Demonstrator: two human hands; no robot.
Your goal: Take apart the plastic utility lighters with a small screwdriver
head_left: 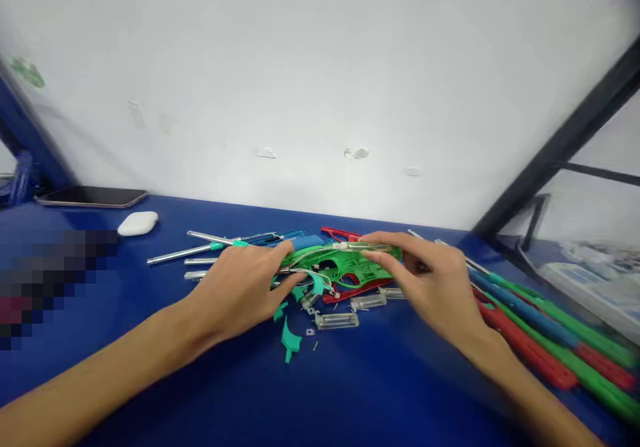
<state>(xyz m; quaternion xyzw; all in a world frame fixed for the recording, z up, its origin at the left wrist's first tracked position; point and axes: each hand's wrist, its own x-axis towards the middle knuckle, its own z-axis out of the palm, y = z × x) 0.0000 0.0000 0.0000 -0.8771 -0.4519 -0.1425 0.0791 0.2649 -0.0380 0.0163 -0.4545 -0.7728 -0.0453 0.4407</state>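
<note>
A green half-shell of a long-nosed gas lighter (pixel 367 270) is held a little above the blue table. My left hand (pixel 245 283) grips its left end between thumb and fingers, beside a thin white tube. With thumb and fingertips, my right hand (pixel 435 280) pinches a clear fuel tank (pixel 357 247) along the shell's upper edge; whether it is seated there I cannot tell. Below lie more clear fuel tanks (pixel 337 321), a teal trigger (pixel 291 339), a small screw (pixel 315 345) and a red shell (pixel 333 297). My palms are hidden.
Several long lighters with red, green and blue handles (pixel 530 340) lie at the right. Metal lighter tubes (pixel 175 254) lie behind my left hand. A white case (pixel 139 223) and a phone (pixel 93 197) sit at back left. A white wall (pixel 310 87) rises behind the table.
</note>
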